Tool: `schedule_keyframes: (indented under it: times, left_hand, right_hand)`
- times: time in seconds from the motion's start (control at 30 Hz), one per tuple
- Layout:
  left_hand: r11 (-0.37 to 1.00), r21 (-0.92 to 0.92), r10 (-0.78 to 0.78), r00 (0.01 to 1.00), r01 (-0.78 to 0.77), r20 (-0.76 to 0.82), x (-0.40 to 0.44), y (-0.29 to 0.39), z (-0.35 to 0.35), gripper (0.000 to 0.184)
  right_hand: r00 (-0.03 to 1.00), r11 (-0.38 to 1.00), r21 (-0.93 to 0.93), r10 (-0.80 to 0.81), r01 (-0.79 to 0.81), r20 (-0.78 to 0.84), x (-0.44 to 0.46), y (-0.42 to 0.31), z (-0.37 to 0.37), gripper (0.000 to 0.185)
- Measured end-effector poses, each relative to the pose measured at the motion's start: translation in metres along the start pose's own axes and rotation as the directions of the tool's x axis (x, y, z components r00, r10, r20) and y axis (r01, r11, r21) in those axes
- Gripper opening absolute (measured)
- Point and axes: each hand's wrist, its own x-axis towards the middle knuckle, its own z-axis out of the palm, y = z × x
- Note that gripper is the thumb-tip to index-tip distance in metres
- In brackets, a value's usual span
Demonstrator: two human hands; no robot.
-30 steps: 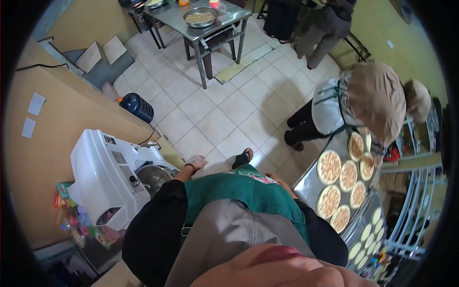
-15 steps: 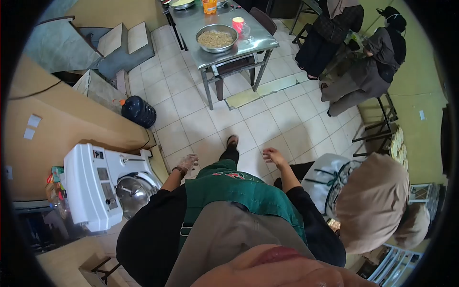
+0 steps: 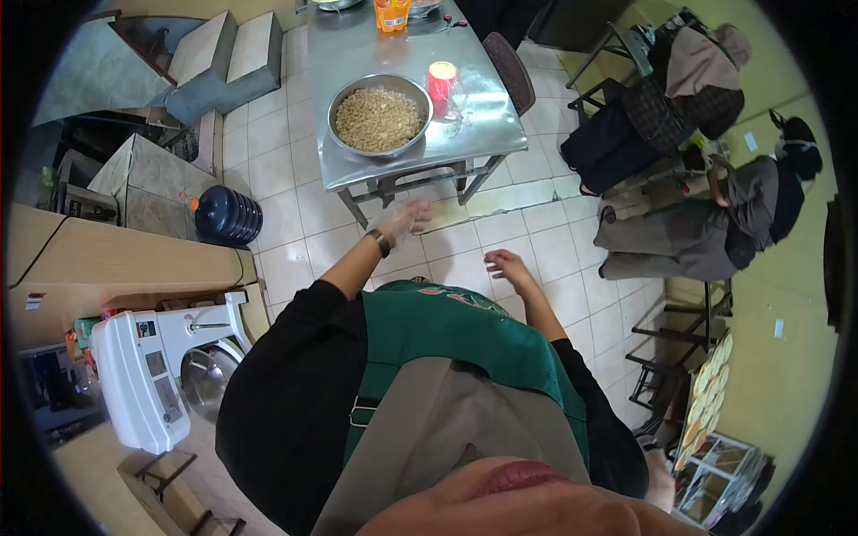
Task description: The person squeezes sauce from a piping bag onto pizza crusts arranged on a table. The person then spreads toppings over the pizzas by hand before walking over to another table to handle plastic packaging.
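Note:
My left hand, in a clear plastic glove with a watch at the wrist, is held out over the floor just short of the metal table. Its fingers are apart and it holds nothing. To the right, my right hand hangs bare in the air with loosely curled fingers, nothing visible in it. A steel bowl full of brown crumbly filling sits near the table's front edge. Beside the bowl stands a red container with a clear bag against it. Further back is an orange bottle.
A white mixer with a metal bowl stands at the left, a dark water jug on the floor beyond it. Two people are at the right. Trays of flat rounds and black stools line the right side.
The view has moved forward to the metal table and its bowl. My left hand has reached up and forward. The nearby co-worker in a brown head covering has mostly dropped out of view at the lower right.

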Motion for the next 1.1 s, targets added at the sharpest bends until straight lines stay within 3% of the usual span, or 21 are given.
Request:
schedule_keyframes:
  times: [0.07,0.13,0.17,0.23,0.3,0.4,0.5,0.67,0.73,0.83,0.87,0.9,0.93,0.97,1.03,1.07,1.1]
  left_hand:
    - [0.998,-0.054,0.020,1.000,-0.020,0.005,0.042,0.023,0.013,0.049]
    - [0.955,-0.295,0.038,0.999,-0.039,-0.008,0.086,0.040,0.024,0.049]
    - [0.950,-0.309,0.045,0.999,-0.052,-0.028,0.107,0.051,0.029,0.049]
    - [0.820,-0.563,0.003,0.984,-0.104,-0.179,0.142,0.065,0.036,0.048]
    - [0.777,-0.607,0.027,0.973,-0.165,-0.230,0.182,0.054,0.032,0.050]
    - [0.607,-0.744,0.017,0.940,-0.281,-0.341,0.235,0.074,0.034,0.053]
    - [0.432,-0.823,-0.075,0.894,-0.370,-0.441,0.268,0.077,0.044,0.054]
    - [0.286,-0.824,-0.104,0.839,-0.488,-0.534,0.297,0.102,0.061,0.051]
    - [0.253,-0.801,-0.112,0.806,-0.542,-0.581,0.309,0.101,0.058,0.047]
    - [0.230,-0.755,-0.030,0.771,-0.614,-0.636,0.323,0.093,0.050,0.035]
    - [0.309,-0.649,-0.058,0.667,-0.696,-0.743,0.322,0.105,0.055,0.030]
    - [0.388,-0.532,-0.072,0.551,-0.753,-0.832,0.322,0.116,0.059,0.026]
    - [0.380,-0.445,-0.040,0.466,-0.811,-0.884,0.318,0.125,0.065,0.026]
    - [0.375,-0.445,-0.048,0.462,-0.813,-0.885,0.310,0.139,0.071,0.026]
    - [0.503,-0.271,0.119,0.376,-0.821,-0.919,0.288,0.175,0.080,0.024]
    - [0.503,-0.263,0.124,0.370,-0.823,-0.921,0.283,0.182,0.076,0.024]
    - [0.551,-0.303,0.110,0.427,-0.777,-0.897,0.279,0.189,0.072,0.023]
  right_hand:
    - [0.999,0.995,0.092,-0.021,0.025,-0.041,0.020,-0.039,-0.030,0.025]
    - [1.000,0.992,0.126,-0.020,0.020,-0.001,0.047,-0.074,-0.060,0.026]
    - [0.999,0.985,0.170,-0.019,0.014,0.028,0.064,-0.090,-0.076,0.027]
    - [0.992,0.985,0.170,-0.035,0.013,0.125,0.116,-0.114,-0.105,0.029]
    - [0.966,0.985,0.156,-0.107,0.071,0.235,0.158,-0.157,-0.126,0.032]
    - [0.933,0.988,0.145,-0.108,0.061,0.344,0.232,-0.228,-0.147,0.038]
    - [0.899,0.988,0.154,-0.064,-0.003,0.432,0.290,-0.284,-0.150,0.043]
    - [0.855,0.984,0.128,0.042,-0.126,0.518,0.387,-0.351,-0.112,0.055]
    - [0.853,0.939,0.132,0.222,-0.318,0.473,0.407,-0.366,-0.086,0.050]
    - [0.831,0.902,0.091,0.343,-0.421,0.438,0.428,-0.375,-0.054,0.050]
    - [0.823,0.899,0.080,0.355,-0.431,0.444,0.436,-0.377,-0.049,0.050]
    - [0.828,0.915,0.123,0.281,-0.383,0.485,0.446,-0.381,-0.050,0.046]
    - [0.830,0.926,0.169,0.209,-0.339,0.517,0.454,-0.382,-0.056,0.044]
    - [0.828,0.931,0.219,0.130,-0.291,0.546,0.458,-0.384,-0.059,0.043]
    - [0.827,0.932,0.221,0.126,-0.288,0.548,0.440,-0.403,-0.062,0.041]
    - [0.846,0.972,0.102,0.131,-0.213,0.517,0.443,-0.403,-0.061,0.039]
    - [0.866,0.990,-0.020,0.129,-0.136,0.484,0.448,-0.406,-0.059,0.037]
